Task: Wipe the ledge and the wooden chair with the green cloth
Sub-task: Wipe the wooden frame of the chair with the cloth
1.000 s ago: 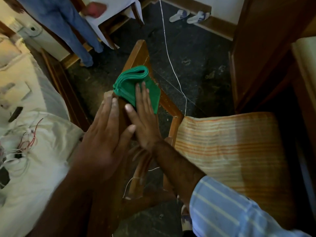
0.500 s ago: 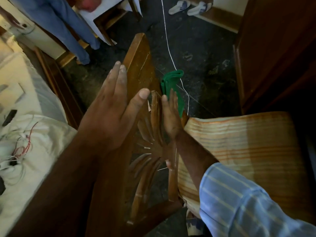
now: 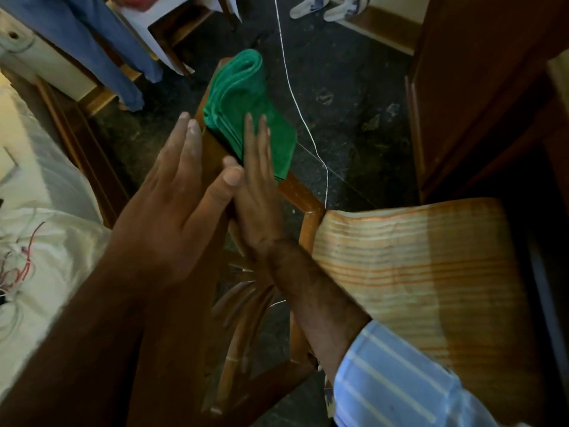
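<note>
The wooden chair stands below me with its top rail running away toward the far end. A folded green cloth is draped over that rail near the far end. My right hand lies flat with straight fingers, pressing the cloth's near part against the rail's right face. My left hand is spread flat against the rail's left side, thumb over the top edge, touching my right hand. The chair's carved slats show below my wrists. No ledge can be made out.
A striped orange seat cushion lies to the right. A thin white cord crosses the dark floor. A person's jeans-clad legs stand far left by a small table. Wooden furniture rises at right; white bedding with wires at left.
The cloth moved from the rail's right side, low by the cushion, up along the rail to its far end, pushed by my right hand. My left hand stayed on the rail.
</note>
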Demonstrator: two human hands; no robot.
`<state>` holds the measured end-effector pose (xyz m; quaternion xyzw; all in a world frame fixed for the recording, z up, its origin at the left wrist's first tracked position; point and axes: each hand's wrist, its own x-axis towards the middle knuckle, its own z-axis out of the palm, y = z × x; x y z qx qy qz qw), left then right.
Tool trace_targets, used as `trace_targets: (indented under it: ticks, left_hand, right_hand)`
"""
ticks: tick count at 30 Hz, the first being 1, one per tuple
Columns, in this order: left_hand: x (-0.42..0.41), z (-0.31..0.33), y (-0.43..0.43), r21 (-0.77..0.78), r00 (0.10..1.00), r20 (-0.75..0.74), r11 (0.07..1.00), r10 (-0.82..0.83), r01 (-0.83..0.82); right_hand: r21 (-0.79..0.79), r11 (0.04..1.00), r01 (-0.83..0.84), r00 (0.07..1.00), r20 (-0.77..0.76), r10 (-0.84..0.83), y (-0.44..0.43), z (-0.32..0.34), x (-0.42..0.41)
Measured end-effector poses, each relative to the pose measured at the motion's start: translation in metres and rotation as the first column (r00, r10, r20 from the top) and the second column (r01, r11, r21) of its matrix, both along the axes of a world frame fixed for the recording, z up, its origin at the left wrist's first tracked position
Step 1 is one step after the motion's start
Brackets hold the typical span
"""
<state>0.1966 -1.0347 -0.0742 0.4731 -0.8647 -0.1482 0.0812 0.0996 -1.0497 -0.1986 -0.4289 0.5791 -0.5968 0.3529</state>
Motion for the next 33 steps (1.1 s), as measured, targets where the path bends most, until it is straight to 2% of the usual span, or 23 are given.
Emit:
trace_targets:
  ticks: [2, 7, 11, 15, 19, 23, 27, 30, 32, 33]
  left_hand:
    - [0.0, -0.001, -0.001, 0.025, 0.999, -0.001, 0.999, 0.036, -0.036]
    - [0.0, -0.001, -0.001, 0.014, 0.998, 0.039, 0.999, 0.041, -0.041]
    - [-0.001, -0.001, -0.003, 0.001, 0.997, 0.068, 0.999, 0.039, -0.039]
    - [-0.002, 0.0, -0.001, -0.005, 0.999, 0.04, 0.999, 0.034, -0.034]
    - [-0.004, 0.006, -0.005, 0.037, 0.998, -0.056, 0.999, 0.0, 0.002]
    - [-0.003, 0.013, -0.001, -0.146, 0.99, -0.133, 0.989, -0.046, 0.027]
    - [-0.02, 0.006, -0.011, -0.357, 0.992, -0.059, 0.926, 0.111, -0.125]
    - [-0.034, 0.003, -0.025, -0.388, 0.968, -0.063, 0.888, 0.241, -0.247]
    - [-0.034, 0.004, -0.027, -0.387, 0.969, -0.043, 0.891, 0.242, -0.24]
    - [-0.033, 0.006, -0.023, -0.396, 0.97, -0.029, 0.889, 0.239, -0.231]
  right_hand:
    - [-0.001, 1.0, 0.016, 1.0, -0.019, -0.016, 0.0, -0.018, -0.002]
    - [0.292, 0.955, 0.045, 0.988, 0.129, -0.086, 0.001, -0.063, -0.015]
    - [0.358, 0.933, 0.021, 0.977, 0.189, -0.094, 0.001, -0.057, -0.019]
    - [0.208, 0.978, -0.01, 0.989, 0.147, -0.021, 0.009, -0.016, -0.006]
    - [0.043, 0.997, -0.059, 0.997, -0.05, 0.061, 0.021, 0.02, 0.016]
    - [-0.096, 0.992, -0.082, 0.993, -0.097, 0.073, 0.033, 0.008, 0.015]
    - [-0.108, 0.99, -0.092, 0.996, 0.005, 0.093, 0.032, 0.004, 0.011]
    - [-0.159, 0.987, 0.006, 0.993, 0.118, 0.013, 0.032, 0.009, 0.006]
    - [-0.088, 0.99, 0.109, 0.976, 0.198, -0.089, 0.027, 0.006, 0.001]
    - [-0.011, 0.989, 0.149, 0.948, 0.286, -0.14, 0.023, 0.008, 0.0]
